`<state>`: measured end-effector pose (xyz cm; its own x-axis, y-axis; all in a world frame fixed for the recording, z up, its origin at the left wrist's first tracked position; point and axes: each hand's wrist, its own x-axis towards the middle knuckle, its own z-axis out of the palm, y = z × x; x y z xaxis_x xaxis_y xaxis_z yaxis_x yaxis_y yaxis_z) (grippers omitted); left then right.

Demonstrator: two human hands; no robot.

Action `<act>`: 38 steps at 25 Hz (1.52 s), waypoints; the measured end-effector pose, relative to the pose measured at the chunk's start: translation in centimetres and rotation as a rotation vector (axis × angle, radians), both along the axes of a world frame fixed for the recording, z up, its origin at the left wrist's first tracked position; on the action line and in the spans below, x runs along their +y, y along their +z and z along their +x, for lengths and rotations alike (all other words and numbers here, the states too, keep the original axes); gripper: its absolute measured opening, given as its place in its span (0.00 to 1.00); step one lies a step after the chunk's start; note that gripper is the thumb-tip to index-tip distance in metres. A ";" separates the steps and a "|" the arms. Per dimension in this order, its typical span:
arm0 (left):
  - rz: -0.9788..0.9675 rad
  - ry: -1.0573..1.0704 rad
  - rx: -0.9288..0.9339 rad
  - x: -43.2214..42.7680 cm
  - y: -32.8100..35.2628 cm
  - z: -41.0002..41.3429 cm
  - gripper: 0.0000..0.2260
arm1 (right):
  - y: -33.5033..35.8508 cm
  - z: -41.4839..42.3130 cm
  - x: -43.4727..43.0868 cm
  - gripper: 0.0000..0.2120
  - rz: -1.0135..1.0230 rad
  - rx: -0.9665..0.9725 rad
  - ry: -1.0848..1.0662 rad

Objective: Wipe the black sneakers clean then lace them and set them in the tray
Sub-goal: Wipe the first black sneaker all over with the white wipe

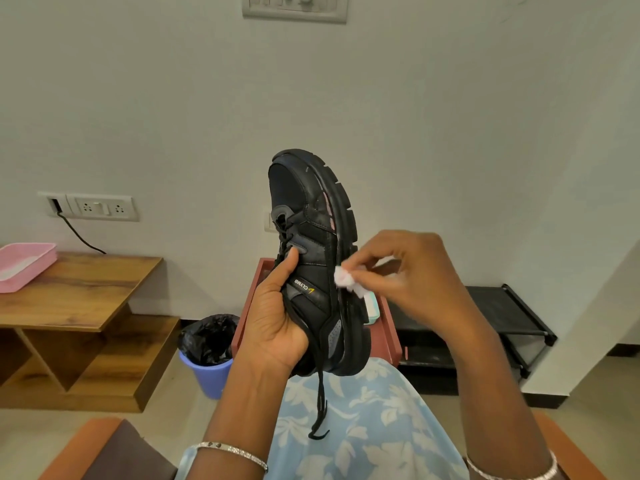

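Step in hand: wiping, first of the three. Lacing and traying not yet done.

Obs.: one black sneaker point(311, 258) held up in the air over the lap, toe up, heel down, outer side toward the camera. The left hand point(273, 313) grips it at the heel end, fingers curled round the back and thumb pressed flat on the side panel just below the eyelets. The right hand point(412, 275) pinches a small crumpled white wipe point(346, 280) between thumb and fingertips and holds it against the seam where upper meets sole, about mid-length. This hand is blurred, probably mid-stroke.

A pale, pinkish smear shows along the sole edge above the wipe, so that stretch likely needs a pass. The lace point(320, 403) is threaded only through the upper eyelets, as far as I can see, and one loose end hangs past the heel.

Second sneaker not in view.

Pink tray point(24, 268) sits on the wooden table point(86, 292) far left, well apart from the shoe. A red-brown box point(389, 327) stands directly behind the sneaker. I cannot tell which of the two the task means.

Next move, as judged: draw the wipe up the seam toward the toe, left hand keeping a firm hold so the shoe does not twist, then turn it to reach the far side
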<state>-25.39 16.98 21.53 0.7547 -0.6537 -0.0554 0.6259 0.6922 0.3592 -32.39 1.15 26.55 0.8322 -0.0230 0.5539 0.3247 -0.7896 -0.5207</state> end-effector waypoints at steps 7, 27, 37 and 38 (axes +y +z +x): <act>-0.007 0.042 -0.028 0.8 -0.7 1.0 0.19 | -2.6 -0.9 0.6 0.06 0.054 0.020 0.063; 0.077 -0.002 -0.055 0.2 0.5 -0.4 0.16 | -0.8 1.2 0.5 0.04 0.020 -0.283 -0.075; 0.210 -0.006 -0.080 0.5 0.5 -0.6 0.18 | -2.7 0.3 1.2 0.06 0.013 -0.183 0.007; 0.245 0.022 -0.096 0.3 0.5 -0.7 0.16 | -2.3 0.8 0.8 0.06 0.039 -0.280 -0.080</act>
